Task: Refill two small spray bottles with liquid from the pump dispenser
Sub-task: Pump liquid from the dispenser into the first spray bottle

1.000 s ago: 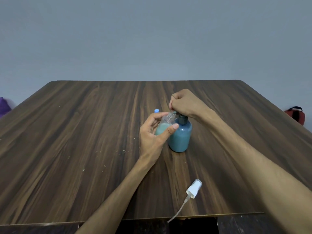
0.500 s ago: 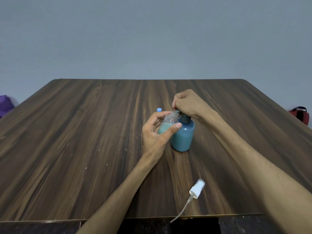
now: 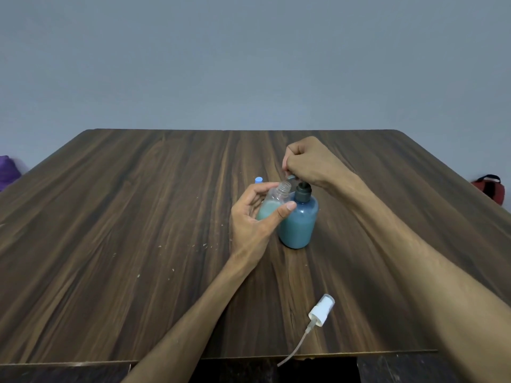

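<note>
A blue pump dispenser [image 3: 298, 225] with a dark collar stands mid-table. My right hand [image 3: 305, 161] is curled over its pump head, which has risen above the collar. My left hand [image 3: 254, 217] grips a small clear spray bottle [image 3: 272, 203], uncapped, tilted with its threaded neck just under the pump spout; pale green liquid fills its lower part. A white spray head [image 3: 320, 310] with its dip tube lies near the table's front edge. Just behind my left hand a blue cap [image 3: 258, 179] shows; what it belongs to is hidden.
The dark wooden table [image 3: 138, 217] carries small white specks left of my left forearm. A purple object [image 3: 7, 170] sits off the left edge and a red bag [image 3: 488, 186] off the right edge. A grey wall is behind.
My right hand has lifted and the pump head has come up from the collar. The small bottle stays under the spout in my left hand.
</note>
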